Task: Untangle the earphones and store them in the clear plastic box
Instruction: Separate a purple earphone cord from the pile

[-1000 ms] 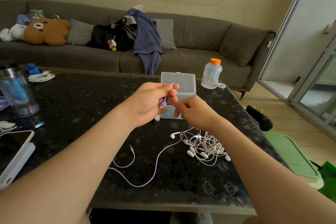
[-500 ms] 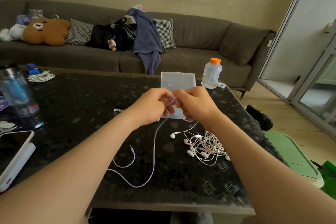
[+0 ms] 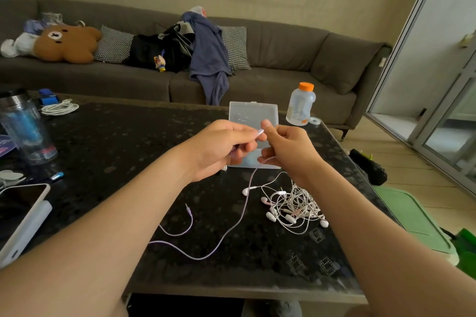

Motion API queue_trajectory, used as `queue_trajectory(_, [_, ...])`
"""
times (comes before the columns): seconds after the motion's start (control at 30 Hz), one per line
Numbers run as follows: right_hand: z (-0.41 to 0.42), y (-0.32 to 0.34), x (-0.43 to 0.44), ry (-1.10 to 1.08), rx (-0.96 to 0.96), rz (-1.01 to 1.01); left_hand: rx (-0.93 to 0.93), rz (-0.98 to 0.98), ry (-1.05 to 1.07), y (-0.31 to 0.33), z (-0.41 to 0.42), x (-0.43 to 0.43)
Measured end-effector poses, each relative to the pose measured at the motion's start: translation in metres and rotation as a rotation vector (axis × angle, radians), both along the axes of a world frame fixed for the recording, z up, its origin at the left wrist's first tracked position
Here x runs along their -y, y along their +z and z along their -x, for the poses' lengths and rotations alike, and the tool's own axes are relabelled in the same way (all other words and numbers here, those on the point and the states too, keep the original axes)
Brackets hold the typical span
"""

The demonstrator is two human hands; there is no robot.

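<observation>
A purple earphone cable (image 3: 233, 228) trails over the dark stone table (image 3: 116, 162), its plug end lying free near the middle. Both hands meet just above the table, in front of the clear plastic box. My left hand (image 3: 221, 148) pinches the upper end of that cable. My right hand (image 3: 286, 152) grips the same cable just beside it, thumb up. The clear plastic box (image 3: 253, 116) stands open behind my hands, lid raised. A tangle of white earphones (image 3: 296, 207) lies on the table under my right wrist.
A bottle with an orange cap (image 3: 301, 104) stands right of the box. At the table's left stand a clear tumbler (image 3: 24, 128), a coiled white cable (image 3: 59, 108) and a phone (image 3: 20, 216). A grey sofa with a bear cushion runs behind. A green lid lies on the floor at right.
My hands have closed together and lifted slightly, drawing the purple cable up between them. More of the cable now hangs from my right hand; its loop on the table has shifted.
</observation>
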State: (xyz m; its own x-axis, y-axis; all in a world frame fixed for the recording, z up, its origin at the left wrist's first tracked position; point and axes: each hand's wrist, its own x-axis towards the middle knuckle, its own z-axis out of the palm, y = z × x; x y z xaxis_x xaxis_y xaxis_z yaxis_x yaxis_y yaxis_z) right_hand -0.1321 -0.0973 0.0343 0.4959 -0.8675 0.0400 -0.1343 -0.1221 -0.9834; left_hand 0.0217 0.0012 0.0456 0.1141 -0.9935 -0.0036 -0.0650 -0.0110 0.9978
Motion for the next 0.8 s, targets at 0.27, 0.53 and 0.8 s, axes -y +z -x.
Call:
queue_trajectory(0.27, [-0.013,0.003,-0.018,0.180,-0.175,-0.139,-0.101,0.101,0.143,0.000,0.002,0.002])
queue_trajectory(0.53, [-0.015,0.018,-0.030,0.307,-0.126,-0.261,0.492,0.166,0.251,-0.016,-0.015,0.002])
queue_trajectory(0.8, [-0.004,0.019,-0.009,-0.039,0.336,-0.244,0.314,0.015,0.047,-0.006,-0.006,-0.004])
